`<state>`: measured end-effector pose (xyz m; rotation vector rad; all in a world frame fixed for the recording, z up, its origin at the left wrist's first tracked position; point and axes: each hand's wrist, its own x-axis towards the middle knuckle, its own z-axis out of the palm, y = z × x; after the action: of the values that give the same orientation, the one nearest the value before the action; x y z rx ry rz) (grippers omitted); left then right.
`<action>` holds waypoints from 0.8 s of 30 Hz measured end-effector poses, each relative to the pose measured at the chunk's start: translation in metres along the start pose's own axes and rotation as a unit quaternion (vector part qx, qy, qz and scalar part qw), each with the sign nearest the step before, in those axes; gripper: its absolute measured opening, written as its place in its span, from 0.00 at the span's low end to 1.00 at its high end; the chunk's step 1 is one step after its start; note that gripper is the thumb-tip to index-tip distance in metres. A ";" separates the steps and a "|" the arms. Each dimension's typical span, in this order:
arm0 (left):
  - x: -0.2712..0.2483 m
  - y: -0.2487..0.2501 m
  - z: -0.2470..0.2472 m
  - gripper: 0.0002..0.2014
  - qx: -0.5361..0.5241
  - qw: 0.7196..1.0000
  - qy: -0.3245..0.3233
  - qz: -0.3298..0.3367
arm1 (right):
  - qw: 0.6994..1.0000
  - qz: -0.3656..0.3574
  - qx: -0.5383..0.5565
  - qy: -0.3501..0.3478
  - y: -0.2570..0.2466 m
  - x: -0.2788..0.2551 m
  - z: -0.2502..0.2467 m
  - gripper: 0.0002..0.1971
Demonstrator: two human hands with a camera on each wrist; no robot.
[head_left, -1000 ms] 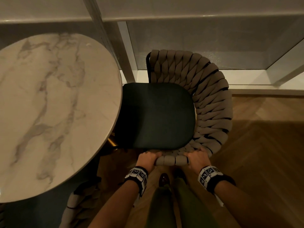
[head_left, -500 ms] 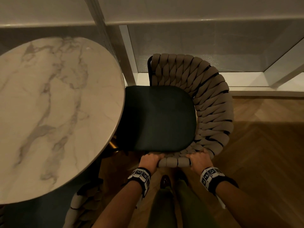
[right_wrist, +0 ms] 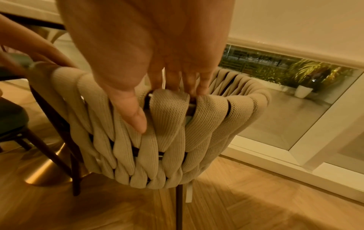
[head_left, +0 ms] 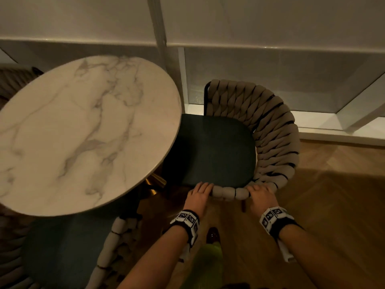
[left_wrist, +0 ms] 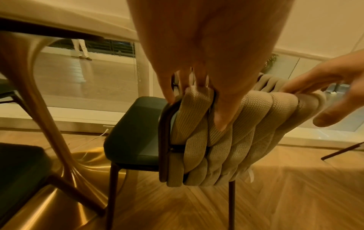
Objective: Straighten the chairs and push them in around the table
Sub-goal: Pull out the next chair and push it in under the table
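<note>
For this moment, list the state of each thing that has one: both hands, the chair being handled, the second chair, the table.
Left hand: grips the near end of the woven backrest, fingers over the top.
Right hand: holds the backrest rim further along, thumb on the outside.
Chair: upright, seat front just under the table edge.
Second chair: upright, seat partly under the table.
Table: upright, top bare.

The table (head_left: 83,132) rim hides the chair seat's (head_left: 212,151) front edge.

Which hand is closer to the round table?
Left. The left hand grips the chair's woven rim on the table's side; the right hand grips it farther away.
</note>
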<state>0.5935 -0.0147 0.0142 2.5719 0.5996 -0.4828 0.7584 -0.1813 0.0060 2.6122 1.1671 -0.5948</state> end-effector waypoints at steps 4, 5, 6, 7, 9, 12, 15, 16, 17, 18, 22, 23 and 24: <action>-0.061 -0.012 0.007 0.39 -0.030 0.999 0.009 -0.032 | 0.996 0.031 0.062 0.062 -0.023 -0.036 -0.005 0.31; -0.081 -0.018 0.013 0.40 -0.039 0.998 0.014 -0.043 | 0.993 0.031 0.084 0.073 -0.032 -0.046 -0.005 0.30; -0.102 -0.026 0.018 0.40 -0.053 0.997 0.018 -0.053 | 0.991 0.027 0.107 0.080 -0.043 -0.055 -0.004 0.30; -0.125 -0.037 0.024 0.40 -0.070 0.995 0.024 -0.064 | 0.988 0.021 0.128 0.078 -0.057 -0.065 -0.001 0.31; -0.168 -0.061 0.033 0.38 -0.093 0.990 0.039 -0.097 | 0.986 0.008 0.155 0.066 -0.085 -0.085 0.003 0.32; -0.243 -0.108 0.041 0.35 -0.106 0.981 0.049 -0.158 | 0.982 -0.046 0.181 0.018 -0.142 -0.120 0.017 0.32; -0.308 -0.164 0.038 0.33 -0.118 0.967 0.072 -0.216 | 0.972 -0.129 0.198 -0.013 -0.208 -0.150 0.024 0.32; -0.328 -0.183 0.036 0.33 -0.105 0.964 0.072 -0.232 | 0.967 -0.159 0.196 -0.018 -0.232 -0.158 0.026 0.32; -0.347 -0.203 0.035 0.33 -0.093 0.963 0.066 -0.246 | 0.963 -0.187 0.192 -0.021 -0.256 -0.167 0.028 0.32; -0.366 -0.224 0.034 0.35 -0.088 0.960 0.058 -0.258 | 0.959 -0.209 0.192 -0.023 -0.281 -0.176 0.030 0.32; -0.427 -0.312 0.028 0.50 -0.080 0.958 -0.002 -0.277 | 0.941 -0.281 0.188 -0.031 -0.379 -0.203 0.038 0.30; -0.439 -0.335 0.027 0.58 -0.069 0.960 -0.025 -0.270 | 0.937 -0.296 0.180 -0.032 -0.404 -0.208 0.041 0.30; -0.450 -0.358 0.027 0.66 -0.055 0.964 -0.049 -0.256 | 0.935 -0.308 0.174 -0.032 -0.427 -0.213 0.045 0.30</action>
<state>0.0334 0.1128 0.0594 2.2575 1.2269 -0.7157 0.2972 -0.0558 0.0464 2.4248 2.0376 -1.0779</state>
